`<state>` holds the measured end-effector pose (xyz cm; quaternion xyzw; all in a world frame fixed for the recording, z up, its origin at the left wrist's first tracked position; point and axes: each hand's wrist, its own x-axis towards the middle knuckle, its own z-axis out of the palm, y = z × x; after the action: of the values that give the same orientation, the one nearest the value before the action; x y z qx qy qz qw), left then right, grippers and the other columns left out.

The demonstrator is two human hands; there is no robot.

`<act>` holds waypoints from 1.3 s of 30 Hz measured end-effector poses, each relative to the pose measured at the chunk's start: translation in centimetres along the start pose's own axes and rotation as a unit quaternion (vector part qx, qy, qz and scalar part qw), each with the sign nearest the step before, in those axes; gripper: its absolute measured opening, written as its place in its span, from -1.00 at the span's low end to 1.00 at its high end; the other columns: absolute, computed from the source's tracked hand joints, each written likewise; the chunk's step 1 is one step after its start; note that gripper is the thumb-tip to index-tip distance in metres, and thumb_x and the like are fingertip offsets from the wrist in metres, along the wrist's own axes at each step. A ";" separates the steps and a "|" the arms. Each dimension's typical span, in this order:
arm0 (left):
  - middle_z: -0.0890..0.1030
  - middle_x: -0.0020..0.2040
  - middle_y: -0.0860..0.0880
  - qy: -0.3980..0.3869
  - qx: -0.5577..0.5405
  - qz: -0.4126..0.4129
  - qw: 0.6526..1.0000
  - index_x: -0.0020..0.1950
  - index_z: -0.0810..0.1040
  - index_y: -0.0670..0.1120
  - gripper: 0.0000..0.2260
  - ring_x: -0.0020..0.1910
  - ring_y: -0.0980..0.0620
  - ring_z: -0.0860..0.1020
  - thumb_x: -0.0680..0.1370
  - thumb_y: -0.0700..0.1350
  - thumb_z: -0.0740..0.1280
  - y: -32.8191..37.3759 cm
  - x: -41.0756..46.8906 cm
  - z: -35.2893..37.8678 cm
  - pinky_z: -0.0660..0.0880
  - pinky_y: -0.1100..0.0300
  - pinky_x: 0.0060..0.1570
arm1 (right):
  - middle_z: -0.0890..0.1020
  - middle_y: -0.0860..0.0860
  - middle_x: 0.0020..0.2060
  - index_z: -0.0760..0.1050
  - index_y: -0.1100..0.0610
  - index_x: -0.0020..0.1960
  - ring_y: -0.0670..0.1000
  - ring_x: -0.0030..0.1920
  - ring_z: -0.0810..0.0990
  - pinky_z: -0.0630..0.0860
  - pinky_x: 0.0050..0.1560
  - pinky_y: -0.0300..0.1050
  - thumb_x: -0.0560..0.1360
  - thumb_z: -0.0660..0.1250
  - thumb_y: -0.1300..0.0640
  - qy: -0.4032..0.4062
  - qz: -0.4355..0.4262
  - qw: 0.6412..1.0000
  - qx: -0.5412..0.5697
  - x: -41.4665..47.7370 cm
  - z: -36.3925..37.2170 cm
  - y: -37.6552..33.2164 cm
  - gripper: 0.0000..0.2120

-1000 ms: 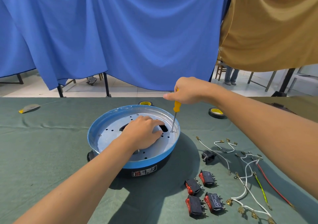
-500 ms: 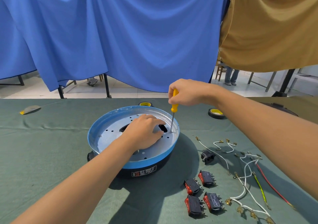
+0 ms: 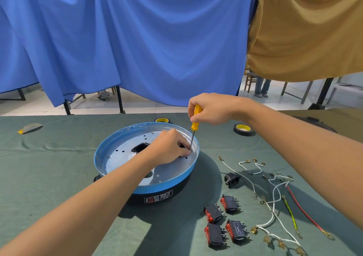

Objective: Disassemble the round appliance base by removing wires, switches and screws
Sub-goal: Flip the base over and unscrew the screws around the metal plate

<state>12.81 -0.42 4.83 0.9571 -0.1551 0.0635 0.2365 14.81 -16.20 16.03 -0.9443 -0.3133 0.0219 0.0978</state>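
Front edge of the tabletop point(image 3: 59, 177), right of centre: four switches point(image 3: 236, 231) lying loose, wires point(image 3: 303, 212) trailing toward the right edge, and just beyond them a black socket point(image 3: 231, 179). All three are out already.

Mid-table: base point(image 3: 176, 181) sitting open side up.
- left hand point(image 3: 169, 149) is bearing down on the metal plate point(image 3: 121, 157), fingers bent, tips right at the driver tip. Can't tell if they're pinching a screw.
- right hand point(image 3: 212, 108) is wrapping the yellow handle of the screwdriver point(image 3: 195, 125); shaft near upright, tip on the plate by the right rim.

Guessing the base is thin sheet metal on a plastic bottom: stiff, fairly light, probably wanting to spin under torque. Pinning the plate or gripping the rim is looking sensible. The left fingers are crowding the tip.

Toward the far edge: two tape rolls point(image 3: 243, 129). Toward the far left corner: a scraper point(image 3: 29, 128). Neither is getting in the way.
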 end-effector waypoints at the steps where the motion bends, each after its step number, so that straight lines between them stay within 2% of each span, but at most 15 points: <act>1: 0.68 -0.08 0.06 0.004 -0.003 -0.005 1.000 -0.01 0.70 0.05 -0.88 -0.14 0.06 0.56 0.53 -0.09 0.38 0.1 0.1 0.0 0.52 0.18 -0.16 | 0.55 -0.06 -0.15 0.49 -0.01 -0.03 -0.07 -0.26 0.51 0.40 -0.32 -0.20 0.56 0.28 0.08 0.000 -0.008 1.000 0.002 -0.1 0.0 0.1 -0.97; 7: 0.67 -0.02 0.02 0.028 0.065 0.008 0.997 0.00 0.70 0.01 -0.87 -0.07 0.01 0.56 0.55 -0.05 0.36 0.8 0.3 0.3 0.53 0.03 0.01 | 0.51 -0.16 -0.22 0.49 -0.05 -0.08 -0.15 -0.26 0.47 0.35 -0.30 -0.24 0.55 0.31 0.08 0.028 -0.032 0.999 0.018 -0.9 -0.1 0.9 -0.95; 10: 0.67 -0.03 0.04 0.056 0.110 0.022 0.992 0.00 0.69 0.03 -0.85 -0.05 0.04 0.53 0.56 -0.01 0.33 0.8 0.2 0.7 0.47 0.07 0.08 | 0.52 -0.14 -0.22 0.51 -0.04 -0.09 -0.13 -0.25 0.48 0.36 -0.29 -0.22 0.54 0.33 0.06 0.040 -0.024 0.999 0.026 -1.2 -0.1 1.4 -0.97; 13: 0.66 -0.03 0.06 0.084 0.143 0.035 0.986 -0.05 0.68 0.05 -0.82 0.00 0.07 0.50 0.55 0.06 0.30 0.7 0.3 0.9 0.32 0.13 0.15 | 0.55 -0.11 -0.22 0.52 -0.04 -0.11 -0.12 -0.24 0.50 0.40 -0.28 -0.19 0.52 0.35 0.04 0.060 -0.011 0.998 0.032 -1.5 -0.4 1.7 -0.96; 17: 0.64 -0.04 0.07 0.119 0.139 0.029 0.983 -0.12 0.66 0.06 -0.79 -0.01 0.06 0.49 0.47 0.14 0.32 1.0 0.5 0.4 0.30 0.11 0.11 | 0.57 -0.09 -0.26 0.54 -0.02 -0.13 -0.11 -0.26 0.54 0.45 -0.27 -0.18 0.50 0.38 0.02 0.102 0.005 0.993 0.063 -1.8 -1.1 2.0 -0.94; 21: 0.61 -0.06 0.08 0.129 0.119 0.015 0.984 -0.09 0.68 0.03 -0.81 -0.09 0.07 0.45 0.47 0.10 0.38 1.6 0.9 -0.1 0.31 0.15 -0.02 | 0.60 -0.02 -0.34 0.55 0.09 -0.15 -0.10 -0.39 0.52 0.43 -0.33 -0.21 0.48 0.40 0.05 0.143 0.026 0.982 0.123 -2.1 -1.1 2.5 -0.89; 24: 0.62 -0.05 0.06 0.133 0.087 -0.007 0.987 -0.09 0.68 0.01 -0.85 -0.07 0.04 0.49 0.45 0.05 0.41 1.9 0.8 -0.6 0.41 0.12 0.01 | 0.54 0.06 -0.40 0.53 0.26 -0.18 -0.06 -0.43 0.47 0.46 -0.41 -0.22 0.47 0.44 0.15 0.175 0.036 0.944 0.279 -2.4 -1.3 2.8 -0.82; 26: 0.64 -0.05 0.06 0.138 0.060 -0.027 0.988 -0.11 0.68 0.01 -0.88 -0.07 0.02 0.53 0.46 0.02 0.40 2.0 0.7 -1.2 0.45 0.10 0.02 | 0.48 0.05 -0.42 0.53 0.25 -0.18 -0.05 -0.43 0.43 0.45 -0.42 -0.24 0.47 0.45 0.16 0.209 0.039 0.906 0.365 -2.5 -1.3 3.0 -0.82; 29: 0.66 -0.04 0.04 0.140 0.023 -0.047 0.989 -0.19 0.64 0.02 -0.91 -0.06 0.00 0.56 0.46 0.01 0.39 2.1 0.5 -2.1 0.49 0.04 0.04 | 0.47 0.03 -0.38 0.43 0.17 -0.22 -0.03 -0.36 0.48 0.52 -0.27 -0.17 0.57 0.32 0.11 0.269 0.064 0.854 0.441 -2.1 -1.1 2.9 -0.78; 30: 0.65 -0.04 0.03 0.141 0.009 -0.052 0.989 -0.20 0.63 0.03 -0.92 -0.07 -0.01 0.56 0.46 0.00 0.40 2.1 0.3 -2.4 0.51 0.03 0.02 | 0.45 0.05 -0.36 0.37 0.15 -0.25 -0.01 -0.35 0.50 0.55 -0.24 -0.14 0.60 0.26 0.15 0.276 0.072 0.830 0.480 -2.0 -1.0 2.9 -0.75; 32: 0.65 -0.04 0.02 0.147 -0.016 -0.058 0.987 -0.21 0.62 0.03 -0.93 -0.09 -0.01 0.56 0.45 -0.01 0.40 2.3 0.1 -2.7 0.55 0.03 -0.03 | 0.40 0.08 -0.31 0.32 0.16 -0.25 0.03 -0.40 0.46 0.51 -0.33 -0.12 0.59 0.19 0.29 0.266 0.089 0.786 0.551 -2.0 -0.7 2.7 -0.76; 33: 0.64 -0.05 0.02 0.152 -0.028 -0.061 0.986 -0.21 0.62 0.02 -0.93 -0.12 0.00 0.56 0.46 -0.02 0.40 2.4 0.1 -2.9 0.56 0.05 -0.07 | 0.40 0.09 -0.29 0.35 0.18 -0.23 0.02 -0.45 0.40 0.43 -0.41 -0.13 0.55 0.19 0.35 0.253 0.102 0.791 0.547 -2.1 -0.3 2.6 -0.80; 36: 0.64 -0.11 0.04 0.167 -0.072 -0.066 0.981 -0.19 0.64 -0.01 -0.93 -0.21 0.11 0.54 0.46 -0.04 0.40 2.6 0.0 -3.1 0.52 0.18 -0.24 | 0.42 0.14 -0.27 0.52 0.24 -0.13 -0.03 -0.54 0.26 0.23 -0.49 -0.21 0.48 0.29 0.35 0.151 0.129 0.882 0.427 -2.8 1.6 2.1 -0.93; 37: 0.64 -0.14 0.06 0.170 -0.090 -0.066 0.979 -0.18 0.65 -0.02 -0.92 -0.23 0.15 0.53 0.46 -0.04 0.40 2.6 -0.1 -3.1 0.46 0.25 -0.30 | 0.42 0.16 -0.28 0.56 0.26 -0.09 -0.03 -0.54 0.23 0.20 -0.49 -0.21 0.47 0.34 0.33 0.110 0.124 0.901 0.402 -3.1 2.3 1.8 -0.95; 39: 0.64 -0.19 0.07 0.174 -0.123 -0.064 0.975 -0.17 0.67 -0.05 -0.91 -0.26 0.17 0.53 0.46 -0.05 0.41 2.7 -0.2 -3.1 0.37 0.34 -0.37 | 0.46 0.19 -0.28 0.59 0.27 -0.04 -0.03 -0.54 0.19 0.16 -0.47 -0.19 0.46 0.39 0.29 0.061 0.118 0.909 0.394 -3.4 3.4 1.3 -0.91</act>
<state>11.57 -1.16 8.72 0.9028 -0.0568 0.1940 0.3796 12.53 -18.67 12.39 -0.8584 -0.1587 0.0975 0.4779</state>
